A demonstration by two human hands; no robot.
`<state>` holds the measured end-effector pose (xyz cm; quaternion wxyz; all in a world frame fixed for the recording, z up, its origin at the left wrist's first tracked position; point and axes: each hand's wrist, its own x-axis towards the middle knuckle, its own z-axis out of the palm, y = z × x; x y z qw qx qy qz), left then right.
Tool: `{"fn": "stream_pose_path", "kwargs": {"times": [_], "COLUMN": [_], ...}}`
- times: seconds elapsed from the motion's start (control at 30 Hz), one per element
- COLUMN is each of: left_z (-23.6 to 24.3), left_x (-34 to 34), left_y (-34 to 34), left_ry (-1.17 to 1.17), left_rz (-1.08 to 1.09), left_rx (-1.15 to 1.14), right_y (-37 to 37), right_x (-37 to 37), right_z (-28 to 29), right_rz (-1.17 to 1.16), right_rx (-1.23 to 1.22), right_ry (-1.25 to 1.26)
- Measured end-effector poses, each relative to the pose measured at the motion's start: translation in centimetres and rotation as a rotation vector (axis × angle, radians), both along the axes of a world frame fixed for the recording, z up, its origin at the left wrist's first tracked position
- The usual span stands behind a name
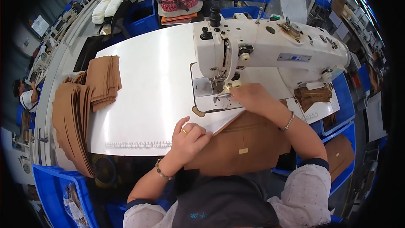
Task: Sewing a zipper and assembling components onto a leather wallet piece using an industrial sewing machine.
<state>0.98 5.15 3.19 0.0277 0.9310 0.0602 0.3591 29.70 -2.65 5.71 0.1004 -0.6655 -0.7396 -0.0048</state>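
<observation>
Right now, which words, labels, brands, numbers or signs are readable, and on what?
Silver nameplate on the sewing machine: lettering, not copied.
Ruler scale on the white tabletop: too small to read.
Blue characters on the dark apron: too blurred.
Pale label on the brown panel: too small.

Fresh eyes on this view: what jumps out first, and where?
A big white sewing machine dominates the upper right of the white table. Below it, the right hand and left hand are near a brown panel's upper edge. Brown pieces lie stacked at the table's left end.
</observation>
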Motion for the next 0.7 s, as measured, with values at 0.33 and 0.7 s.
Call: {"fn": "stream_pose_path", "kwargs": {"times": [0.33, 0.7], "left_z": [0.2, 1.1], "left_x": [0.2, 0.7], "left_y": [-0.5, -1.4], "left_ry": [0.020, -0.168], "left_rz": [-0.083, -0.113], "left_rx": [-0.353, -1.142], "right_y": [-9.3, -24.1], "right_x": [2.4, -3.2], "right_z": [2.9, 4.1], "right_rz": [-0.200, -0.575], "right_rx": [0.248, 0.467], "right_ry": [0.149, 0.423]}}
